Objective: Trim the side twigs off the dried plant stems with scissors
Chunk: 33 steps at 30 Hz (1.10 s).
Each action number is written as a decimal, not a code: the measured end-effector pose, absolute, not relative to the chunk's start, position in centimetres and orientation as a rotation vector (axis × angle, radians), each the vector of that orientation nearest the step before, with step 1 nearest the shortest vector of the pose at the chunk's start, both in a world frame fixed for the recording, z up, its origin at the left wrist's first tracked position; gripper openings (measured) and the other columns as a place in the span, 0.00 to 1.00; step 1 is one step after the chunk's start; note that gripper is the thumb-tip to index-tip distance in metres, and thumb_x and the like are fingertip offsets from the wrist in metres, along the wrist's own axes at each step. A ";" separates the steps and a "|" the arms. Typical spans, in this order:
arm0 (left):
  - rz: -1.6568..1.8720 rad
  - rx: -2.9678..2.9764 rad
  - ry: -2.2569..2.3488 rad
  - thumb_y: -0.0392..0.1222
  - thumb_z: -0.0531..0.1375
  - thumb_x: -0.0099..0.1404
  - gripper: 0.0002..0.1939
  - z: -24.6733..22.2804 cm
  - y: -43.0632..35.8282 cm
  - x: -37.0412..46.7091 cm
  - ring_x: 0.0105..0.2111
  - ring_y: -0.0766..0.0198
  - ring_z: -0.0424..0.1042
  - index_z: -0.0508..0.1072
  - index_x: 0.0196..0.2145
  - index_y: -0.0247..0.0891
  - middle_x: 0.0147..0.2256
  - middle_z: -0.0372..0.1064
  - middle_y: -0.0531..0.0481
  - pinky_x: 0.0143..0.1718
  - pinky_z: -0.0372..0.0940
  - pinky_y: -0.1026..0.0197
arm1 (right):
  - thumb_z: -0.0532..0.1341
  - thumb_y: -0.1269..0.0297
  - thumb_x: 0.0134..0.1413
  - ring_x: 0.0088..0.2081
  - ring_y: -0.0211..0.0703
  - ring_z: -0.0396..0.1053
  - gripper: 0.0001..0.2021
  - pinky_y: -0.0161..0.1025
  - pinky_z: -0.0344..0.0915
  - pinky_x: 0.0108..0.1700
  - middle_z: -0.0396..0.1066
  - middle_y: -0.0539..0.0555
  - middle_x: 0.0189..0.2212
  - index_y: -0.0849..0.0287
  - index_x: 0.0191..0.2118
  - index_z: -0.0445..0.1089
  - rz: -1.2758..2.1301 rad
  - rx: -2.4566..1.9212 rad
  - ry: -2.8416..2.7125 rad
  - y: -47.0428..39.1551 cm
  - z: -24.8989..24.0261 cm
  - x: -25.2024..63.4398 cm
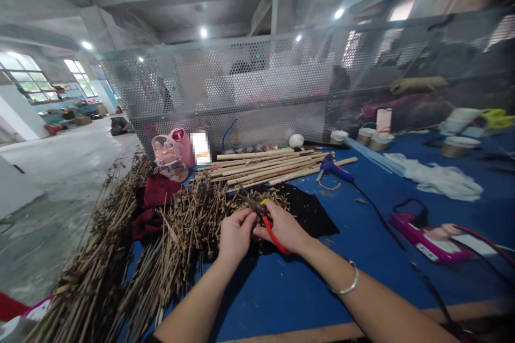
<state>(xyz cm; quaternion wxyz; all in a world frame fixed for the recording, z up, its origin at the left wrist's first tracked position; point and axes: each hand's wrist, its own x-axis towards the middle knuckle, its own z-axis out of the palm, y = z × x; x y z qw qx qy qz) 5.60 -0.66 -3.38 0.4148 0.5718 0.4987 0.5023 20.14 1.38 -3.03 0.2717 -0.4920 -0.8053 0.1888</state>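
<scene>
My right hand [284,229] is closed around pliers [275,237] with red handles and a touch of yellow near the pivot. Their dark metal jaws point up and left over a heap of dried plant bits [277,201]. Close beside it, the fingers of my left hand [236,236] are pinched together, and what they hold is too small to make out. Under the heap lies a black cloth [317,214]. Dried stems with brown heads [189,225] lie in a thick bundle just left of my left hand.
Pale sticks [265,166] lie behind the heap, with a blue glue gun [336,169] at their right end. A magenta power strip [426,238] and white plastic bag [442,179] are on the blue table [257,300]. A perforated metal screen [241,96] stands behind; a pink bag [181,147] leans near it.
</scene>
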 end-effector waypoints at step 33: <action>1.246 1.236 1.199 0.48 0.56 0.56 0.14 -3.7 -0.5 5.7 0.18 0.72 0.60 0.72 0.27 0.33 0.21 0.64 0.53 0.18 0.61 0.70 | 0.59 0.52 0.45 0.24 0.35 0.61 0.14 0.32 0.50 0.25 0.66 0.49 0.25 0.57 0.31 0.61 0.451 -1.459 -2.170 1.7 -3.4 20.4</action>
